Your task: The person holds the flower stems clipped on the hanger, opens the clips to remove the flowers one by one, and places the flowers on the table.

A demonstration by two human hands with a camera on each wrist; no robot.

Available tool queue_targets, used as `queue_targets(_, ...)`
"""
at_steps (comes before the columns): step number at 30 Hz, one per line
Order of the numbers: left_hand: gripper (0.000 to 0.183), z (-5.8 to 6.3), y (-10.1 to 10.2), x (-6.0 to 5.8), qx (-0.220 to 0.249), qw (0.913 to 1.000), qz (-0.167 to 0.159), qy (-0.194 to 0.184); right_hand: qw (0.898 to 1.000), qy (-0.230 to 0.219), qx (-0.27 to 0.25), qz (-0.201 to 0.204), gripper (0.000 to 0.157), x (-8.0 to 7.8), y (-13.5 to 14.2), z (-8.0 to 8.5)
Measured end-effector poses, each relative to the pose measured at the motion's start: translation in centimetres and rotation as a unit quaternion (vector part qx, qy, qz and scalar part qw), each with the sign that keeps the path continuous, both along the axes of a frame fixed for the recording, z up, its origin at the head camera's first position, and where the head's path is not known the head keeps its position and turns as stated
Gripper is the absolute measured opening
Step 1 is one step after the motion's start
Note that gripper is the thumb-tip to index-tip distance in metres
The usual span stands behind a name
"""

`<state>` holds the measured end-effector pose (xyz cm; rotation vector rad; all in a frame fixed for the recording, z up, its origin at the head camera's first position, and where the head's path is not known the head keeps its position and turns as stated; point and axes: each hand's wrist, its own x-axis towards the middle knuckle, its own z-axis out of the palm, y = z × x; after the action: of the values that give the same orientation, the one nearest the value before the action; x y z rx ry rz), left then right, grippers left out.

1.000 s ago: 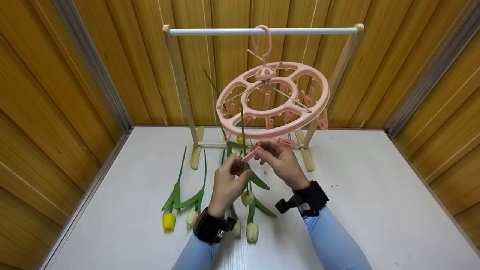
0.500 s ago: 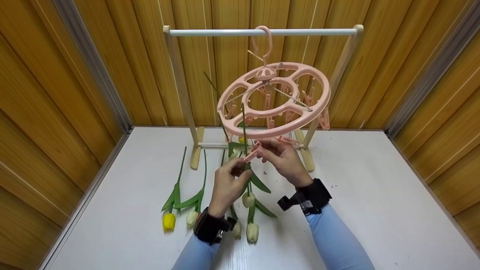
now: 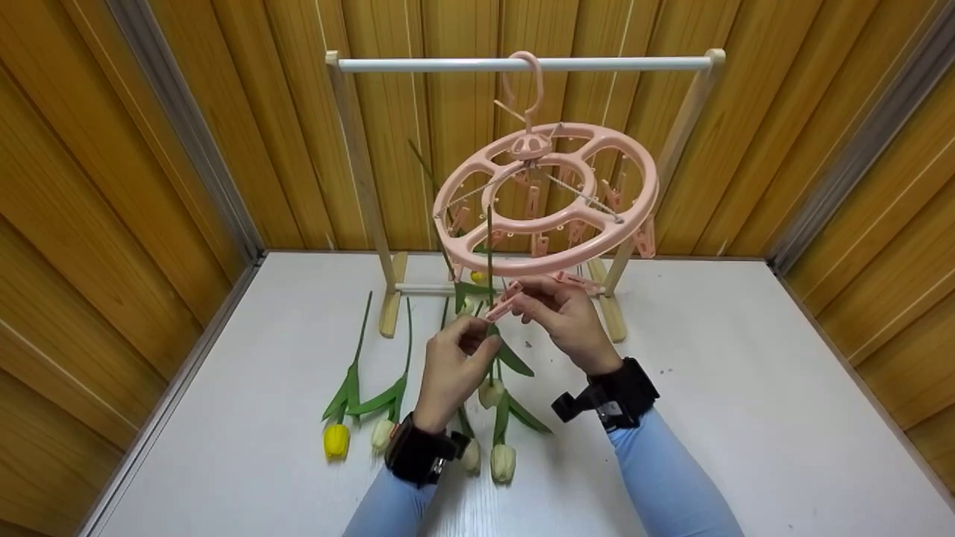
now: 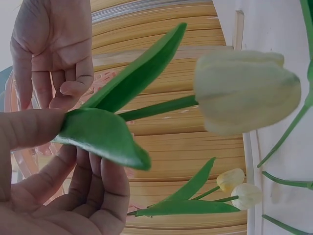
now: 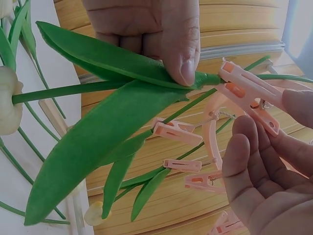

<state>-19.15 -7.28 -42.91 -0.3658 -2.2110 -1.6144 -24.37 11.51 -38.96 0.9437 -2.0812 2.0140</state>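
My left hand (image 3: 453, 367) pinches a white tulip (image 4: 247, 93) at the base of its green leaves, between thumb and fingers. The bloom hangs downward and the bare stem points up in front of the rack. My right hand (image 3: 563, 326) pinches the handles of a pink clothespin (image 5: 252, 98). In the right wrist view, the clothespin's tip meets the tulip's stem just above the leaves; whether it grips the stem I cannot tell. Close above both hands is the round pink clip hanger (image 3: 548, 265), with several clothespins dangling from it.
The hanger hooks over the white rail (image 3: 425, 65) of a wooden stand (image 3: 365, 171). Other tulips hang clipped at its left side. On the white table (image 3: 746, 418) lie a yellow tulip (image 3: 336, 441) and several white tulips (image 3: 503, 462). Wood-patterned panels surround the table.
The tulip's stem and the clothespin have shifted very slightly to the right with the hanger. Both hands keep their hold and hardly move.
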Motion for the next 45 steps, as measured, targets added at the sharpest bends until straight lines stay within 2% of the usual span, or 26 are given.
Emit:
queue_targets(13, 0.005, -0.1, -0.1, -0.05, -0.001, 0.9999, -0.004, 0.016, 1.0, 0.018, -0.008, -0.006, 0.023, -0.02, 0.0, -0.12)
queue_targets(39, 0.005, 0.41, -0.05, 0.17, 0.002, 0.9999, -0.008, 0.013, 1.0, -0.005, -0.012, -0.017, 0.021, 0.03, 0.1, -0.06)
queue_targets(45, 0.007, 0.29, -0.11, 0.13, 0.005, 0.9996, -0.013, 0.023, 1.0, -0.009, -0.014, -0.013, 0.021, 0.09, 0.13, 0.03)
